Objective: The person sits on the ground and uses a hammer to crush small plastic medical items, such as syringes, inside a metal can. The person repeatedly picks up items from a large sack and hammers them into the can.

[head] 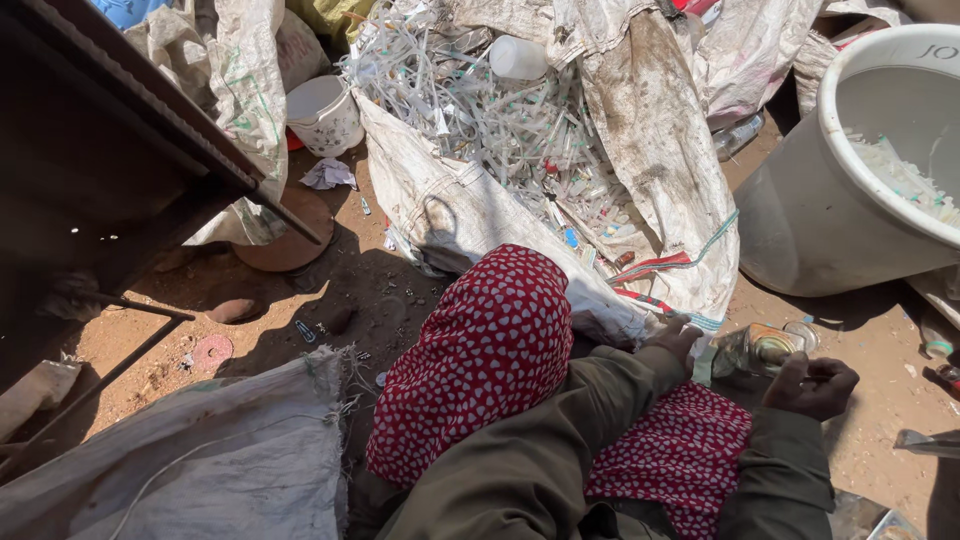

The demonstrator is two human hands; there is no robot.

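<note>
l hand (680,338) fingers curled on sack (655,190) edge, r hand (812,385) closed round small metal piece (765,348) - white tub (800,215) near

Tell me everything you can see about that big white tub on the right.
The big white tub is a round, plastic-looking container with a thick rolled rim, tipped on its side so its mouth faces the camera. Its outer wall is dusty. Inside lies a low heap of white plastic pieces. It rests on bare dirt ground beside a soiled woven sack; neither hand touches it.
</note>
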